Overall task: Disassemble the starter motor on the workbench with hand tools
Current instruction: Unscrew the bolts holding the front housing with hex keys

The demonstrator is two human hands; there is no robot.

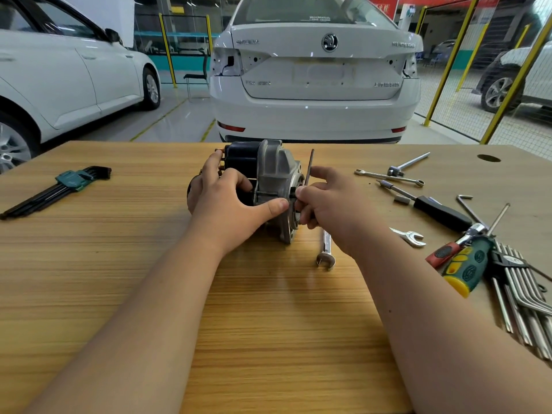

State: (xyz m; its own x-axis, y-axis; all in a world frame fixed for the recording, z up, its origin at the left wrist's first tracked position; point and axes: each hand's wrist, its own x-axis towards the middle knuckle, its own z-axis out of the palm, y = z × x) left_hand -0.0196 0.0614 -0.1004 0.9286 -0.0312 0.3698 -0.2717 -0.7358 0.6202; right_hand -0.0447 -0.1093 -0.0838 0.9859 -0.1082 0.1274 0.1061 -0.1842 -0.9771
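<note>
With your left hand (227,201) clamped around the starter motor (263,186) at frame centre, keep the hex key (309,170) pinched in your right hand (328,204) seated squarely while turning.

Bare desk (268,324) in front; scattered tools (466,234) crowding the right, hex key set (59,189) far left, wrench (326,252) beside starter motor (268,180).

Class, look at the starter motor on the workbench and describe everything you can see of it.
The starter motor lies on its side near the far edge of the wooden workbench. It has a grey cast-metal nose housing on the right and a black cylindrical body on the left, with copper-coloured terminals showing at the far left. The left hand grips its body; the right hand holds a dark L-shaped hex key at its flange.
</note>
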